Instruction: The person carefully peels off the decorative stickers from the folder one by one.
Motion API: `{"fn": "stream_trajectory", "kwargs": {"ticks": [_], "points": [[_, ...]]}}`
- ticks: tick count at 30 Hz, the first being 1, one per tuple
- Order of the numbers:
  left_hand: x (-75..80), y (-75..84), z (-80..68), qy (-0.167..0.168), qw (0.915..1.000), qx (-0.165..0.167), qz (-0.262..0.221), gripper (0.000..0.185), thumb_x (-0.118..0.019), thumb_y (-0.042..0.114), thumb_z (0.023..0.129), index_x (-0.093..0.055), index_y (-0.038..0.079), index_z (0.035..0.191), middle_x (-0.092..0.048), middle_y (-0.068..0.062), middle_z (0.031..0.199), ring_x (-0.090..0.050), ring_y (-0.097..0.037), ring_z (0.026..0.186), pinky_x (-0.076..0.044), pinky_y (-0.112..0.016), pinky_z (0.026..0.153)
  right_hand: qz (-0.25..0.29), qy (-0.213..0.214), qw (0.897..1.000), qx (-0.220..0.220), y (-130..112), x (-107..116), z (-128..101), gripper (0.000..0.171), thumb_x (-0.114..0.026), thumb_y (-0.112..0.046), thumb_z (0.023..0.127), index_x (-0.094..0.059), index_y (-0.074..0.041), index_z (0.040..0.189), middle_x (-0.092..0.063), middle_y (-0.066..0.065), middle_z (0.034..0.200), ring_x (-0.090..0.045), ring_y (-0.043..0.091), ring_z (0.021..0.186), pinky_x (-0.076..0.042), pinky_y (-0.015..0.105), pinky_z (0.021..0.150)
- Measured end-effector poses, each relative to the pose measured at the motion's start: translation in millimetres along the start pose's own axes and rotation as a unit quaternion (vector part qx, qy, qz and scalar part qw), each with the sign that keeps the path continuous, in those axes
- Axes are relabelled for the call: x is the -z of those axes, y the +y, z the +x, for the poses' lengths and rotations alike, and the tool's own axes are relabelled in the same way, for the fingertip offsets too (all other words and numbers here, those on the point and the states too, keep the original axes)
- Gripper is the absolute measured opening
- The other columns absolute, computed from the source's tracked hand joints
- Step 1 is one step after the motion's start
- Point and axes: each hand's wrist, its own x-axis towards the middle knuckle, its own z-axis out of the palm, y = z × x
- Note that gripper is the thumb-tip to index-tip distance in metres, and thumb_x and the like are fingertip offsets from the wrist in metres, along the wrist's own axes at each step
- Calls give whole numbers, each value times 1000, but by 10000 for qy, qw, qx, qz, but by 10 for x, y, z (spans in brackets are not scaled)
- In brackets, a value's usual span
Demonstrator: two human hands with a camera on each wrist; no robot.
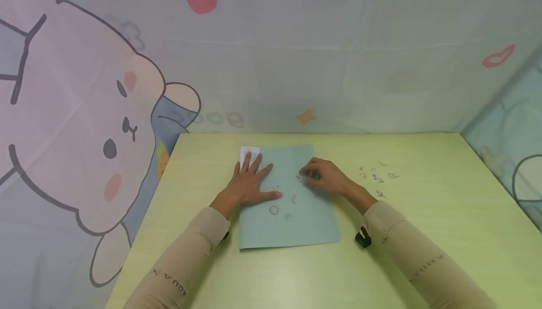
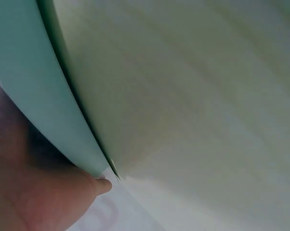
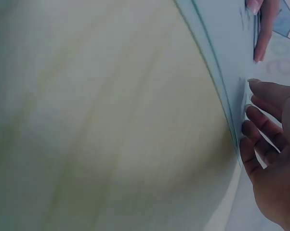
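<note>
Left hand [image 1: 249,182]: fingers straight and spread, lying flat on the upper left part of the blue-green sheet [image 1: 292,224], pressing it to the table; fingertips reach toward a small white slip [image 1: 247,153] at the sheet's far left corner. Right hand [image 1: 328,177]: fingers bent downward, tips gathered on a small sticker [image 1: 301,177] near the sheet's middle right; whether they pinch it or only press it cannot be told. In the right wrist view the fingers [image 3: 260,139] curl at the sheet's edge. The sheet lies flat at the centre of the yellow-green table [image 1: 444,233], bearing several small stickers [image 1: 279,208]. More loose stickers [image 1: 377,175] lie on the table just right of the right hand.
</note>
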Motion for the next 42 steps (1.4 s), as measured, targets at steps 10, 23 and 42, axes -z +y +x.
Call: {"fn": "stream_trajectory", "kwargs": {"ticks": [10,23,42], "points": [[-21,-6,15,-22,10000,33,50,102,-54,84,91,-26,27,171,-1,-12,178,13,-39,162,-4,-64,127,95,26,9999,-43,-31,-30,42,17,-79,-11,96,-81,-4,112,-71,8,102,-61,24,87,-48,39,79],[-20,-1,30,-5,10000,73,16,103,-54,85,91,-26,27,171,-1,-12,178,13,-39,162,-5,-65,127,279,80,9995,-75,16,-53,19,15,-79,-10,96,-82,-8,111,-71,5,107,-63,22,92,-50,39,82],[-35,-11,-11,44,9997,29,-236,101,-58,82,91,-29,25,170,-3,-12,178,12,-38,162,-3,-65,127,-77,-55,9997,221,-2,-74,25,20,-77,-10,96,-81,-6,115,-70,9,105,-63,24,91,-51,42,80]]}}
